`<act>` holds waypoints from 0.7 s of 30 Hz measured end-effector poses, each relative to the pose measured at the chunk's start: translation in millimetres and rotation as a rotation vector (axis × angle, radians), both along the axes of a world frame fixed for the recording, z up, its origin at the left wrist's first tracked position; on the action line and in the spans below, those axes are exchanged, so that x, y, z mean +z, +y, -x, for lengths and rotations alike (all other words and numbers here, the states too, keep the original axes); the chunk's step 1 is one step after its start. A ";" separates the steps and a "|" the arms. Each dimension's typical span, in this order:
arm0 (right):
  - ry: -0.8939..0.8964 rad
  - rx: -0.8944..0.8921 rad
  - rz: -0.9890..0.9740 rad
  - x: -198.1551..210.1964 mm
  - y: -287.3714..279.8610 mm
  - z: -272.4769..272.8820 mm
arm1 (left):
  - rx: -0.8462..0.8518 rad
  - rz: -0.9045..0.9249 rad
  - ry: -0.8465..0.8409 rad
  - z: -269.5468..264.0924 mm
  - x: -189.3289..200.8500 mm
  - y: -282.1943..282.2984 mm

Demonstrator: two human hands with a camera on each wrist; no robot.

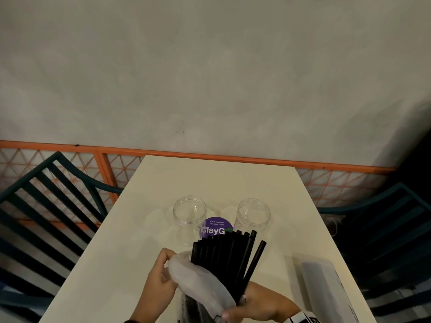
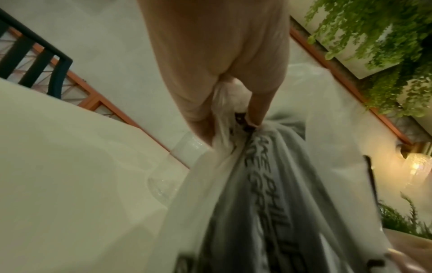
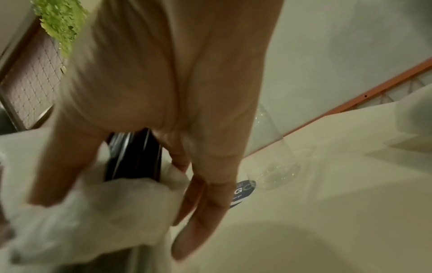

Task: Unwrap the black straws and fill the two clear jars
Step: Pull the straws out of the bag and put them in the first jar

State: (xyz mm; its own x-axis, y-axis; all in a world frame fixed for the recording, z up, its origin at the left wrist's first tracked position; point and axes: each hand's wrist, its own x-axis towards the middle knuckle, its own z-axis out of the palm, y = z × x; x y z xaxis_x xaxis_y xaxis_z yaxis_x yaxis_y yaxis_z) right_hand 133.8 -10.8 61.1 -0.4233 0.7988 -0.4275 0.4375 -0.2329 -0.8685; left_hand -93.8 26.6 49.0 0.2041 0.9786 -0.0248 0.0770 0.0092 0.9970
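Note:
Several black straws (image 1: 224,255) fan up out of a milky plastic wrapper (image 1: 198,283) above the near half of the white table (image 1: 210,180). My left hand (image 1: 169,259) pinches the wrapper's upper edge on the left; in the left wrist view the left hand (image 2: 233,120) bunches the printed wrapper (image 2: 257,203). Low down, my right hand (image 1: 235,308) grips the bundle through the wrapper. In the right wrist view the straws (image 3: 135,157) sit between thumb and fingers (image 3: 205,194). Two clear jars (image 1: 189,217) (image 1: 253,215) stand open and upright just beyond, with nothing inside.
A purple round sticker (image 1: 217,227) lies on the table between the jars. A flat pale package (image 1: 326,283) lies at the table's near right. Dark slatted chairs (image 1: 46,206) (image 1: 384,229) flank the table, with an orange railing (image 1: 210,155) and a wall behind.

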 end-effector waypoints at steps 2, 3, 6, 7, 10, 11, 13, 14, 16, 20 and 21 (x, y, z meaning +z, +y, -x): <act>-0.029 -0.001 -0.052 -4.5 -2.1 -1.4 | -0.046 -0.052 0.110 5.4 0.4 -0.2; -0.064 -0.003 -0.073 -8.4 -2.7 -3.6 | -0.057 -0.086 0.188 8.9 -0.9 -0.1; -0.210 0.022 -0.125 -11.4 0.0 -9.2 | -0.119 -0.130 0.404 14.9 3.1 -2.6; -0.245 0.020 -0.112 -12.5 1.4 -9.2 | -0.138 -0.096 0.387 13.9 5.0 -4.5; -0.252 -0.046 -0.087 -18.5 3.3 -7.3 | -0.091 -0.055 0.254 4.8 9.9 -7.5; -0.216 -0.099 -0.100 -19.7 3.9 -5.3 | -0.058 -0.049 0.216 1.0 11.2 -6.9; -0.086 -0.250 -0.189 -23.8 5.8 -3.5 | 0.017 -0.042 0.194 -4.5 9.6 -3.5; -0.025 -0.354 -0.221 -22.2 5.0 -3.7 | 0.065 -0.050 0.200 -5.3 6.8 -1.9; 0.032 -0.541 -0.291 -20.7 2.7 -5.5 | 0.138 -0.067 0.189 -7.5 4.1 -1.6; 0.014 -0.683 -0.395 -19.7 0.2 -4.3 | 0.065 -0.180 0.134 -14.3 8.7 -5.8; -0.016 -0.719 -0.395 -20.7 0.2 -4.8 | 0.006 -0.205 0.126 -16.5 12.0 -8.5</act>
State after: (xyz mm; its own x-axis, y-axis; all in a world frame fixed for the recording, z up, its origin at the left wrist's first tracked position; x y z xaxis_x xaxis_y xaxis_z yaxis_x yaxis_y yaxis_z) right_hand 138.7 -10.6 40.3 0.2533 0.9655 -0.0599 0.3109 -0.1399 -0.9401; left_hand -77.4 18.1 61.0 0.2063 0.9671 0.1492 0.2016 -0.1912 0.9606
